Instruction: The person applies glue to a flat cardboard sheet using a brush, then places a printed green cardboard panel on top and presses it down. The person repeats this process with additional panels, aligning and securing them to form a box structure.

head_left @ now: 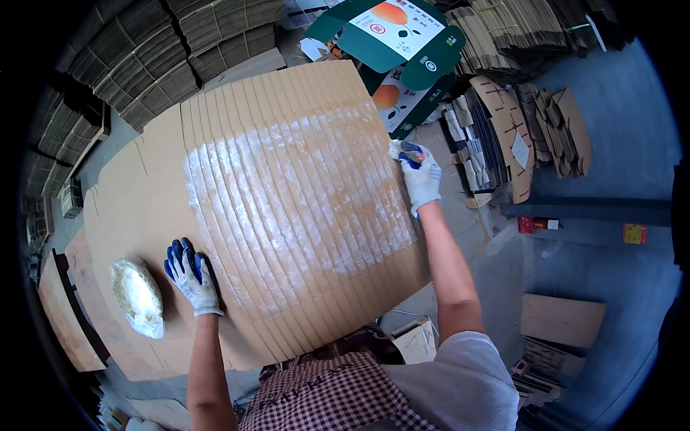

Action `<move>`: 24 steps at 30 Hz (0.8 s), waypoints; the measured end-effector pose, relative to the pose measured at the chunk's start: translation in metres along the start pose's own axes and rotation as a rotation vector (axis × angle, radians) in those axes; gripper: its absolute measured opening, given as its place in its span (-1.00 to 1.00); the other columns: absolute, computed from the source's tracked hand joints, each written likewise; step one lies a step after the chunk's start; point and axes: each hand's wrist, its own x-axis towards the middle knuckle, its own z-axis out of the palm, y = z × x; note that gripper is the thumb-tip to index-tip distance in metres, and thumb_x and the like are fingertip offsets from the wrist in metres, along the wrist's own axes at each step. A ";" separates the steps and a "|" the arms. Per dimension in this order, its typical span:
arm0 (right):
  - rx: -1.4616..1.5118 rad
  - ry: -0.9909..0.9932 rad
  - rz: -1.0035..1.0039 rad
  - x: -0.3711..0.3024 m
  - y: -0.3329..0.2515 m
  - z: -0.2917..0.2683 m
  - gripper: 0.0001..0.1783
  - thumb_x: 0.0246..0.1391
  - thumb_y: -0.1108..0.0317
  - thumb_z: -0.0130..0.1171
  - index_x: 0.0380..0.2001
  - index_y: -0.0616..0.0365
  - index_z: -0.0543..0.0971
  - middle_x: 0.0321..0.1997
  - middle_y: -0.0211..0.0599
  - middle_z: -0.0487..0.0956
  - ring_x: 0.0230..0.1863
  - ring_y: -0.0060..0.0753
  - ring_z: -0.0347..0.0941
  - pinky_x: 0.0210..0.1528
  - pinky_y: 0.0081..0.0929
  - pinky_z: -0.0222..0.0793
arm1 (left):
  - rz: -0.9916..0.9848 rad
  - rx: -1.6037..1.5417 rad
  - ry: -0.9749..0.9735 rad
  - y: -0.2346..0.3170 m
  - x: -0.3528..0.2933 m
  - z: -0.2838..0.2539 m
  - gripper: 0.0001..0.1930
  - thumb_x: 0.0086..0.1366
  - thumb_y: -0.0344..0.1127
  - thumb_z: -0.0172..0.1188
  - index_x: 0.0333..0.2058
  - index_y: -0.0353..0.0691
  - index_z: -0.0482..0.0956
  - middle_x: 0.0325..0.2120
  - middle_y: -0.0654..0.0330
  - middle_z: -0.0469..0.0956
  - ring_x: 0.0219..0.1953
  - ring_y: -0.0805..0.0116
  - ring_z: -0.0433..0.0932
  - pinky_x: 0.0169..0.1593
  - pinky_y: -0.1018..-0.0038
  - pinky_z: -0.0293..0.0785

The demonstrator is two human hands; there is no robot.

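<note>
A fanned stack of brown cardboard sheets lies before me, its overlapping strips smeared with a whitish, wet-looking paste. My left hand, in a white glove with blue fingers, rests flat on the cardboard with its fingers stretched out. Beside it on the left stands a bowl lined with clear plastic, holding pale paste. My right hand, gloved the same way, is at the stack's right edge. It is closed around what looks like a brush with pale bristles; most of its handle is hidden by the fingers.
A green carton with orange fruit pictures stands past the far right corner. Bundled cardboard is piled high at the far left, with more bundles at the far right. A dark beam crosses the floor on the right.
</note>
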 end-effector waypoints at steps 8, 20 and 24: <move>-0.110 0.061 0.048 0.034 0.036 0.011 -0.68 -0.24 0.32 0.19 -0.32 0.14 0.48 -0.27 -0.10 0.49 -0.21 -0.11 0.42 -0.18 -0.33 0.30 | -0.001 -0.016 0.014 0.007 0.003 -0.002 -0.56 0.22 -0.22 -0.11 0.08 -0.16 0.24 0.11 0.09 0.17 0.19 0.15 0.06 0.22 0.21 -0.21; 0.635 0.251 0.652 0.048 0.013 0.038 -0.66 -0.21 0.38 0.29 -0.32 0.29 0.47 -0.41 -0.30 0.53 -0.60 -0.57 0.40 -0.66 -0.61 0.34 | 0.001 0.007 0.001 0.004 0.002 -0.001 -0.56 0.21 -0.23 -0.09 0.08 -0.14 0.24 0.11 0.10 0.17 0.18 0.16 0.06 0.23 0.21 -0.20; 0.034 0.415 0.337 0.055 0.011 0.043 -0.61 -0.23 0.30 0.30 -0.34 0.29 0.45 -0.42 -0.15 0.54 -0.50 -0.32 0.46 -0.47 -0.42 0.36 | -0.012 -0.006 -0.003 0.007 0.003 -0.005 -0.55 0.21 -0.23 -0.09 0.08 -0.14 0.24 0.11 0.09 0.17 0.19 0.16 0.06 0.23 0.20 -0.21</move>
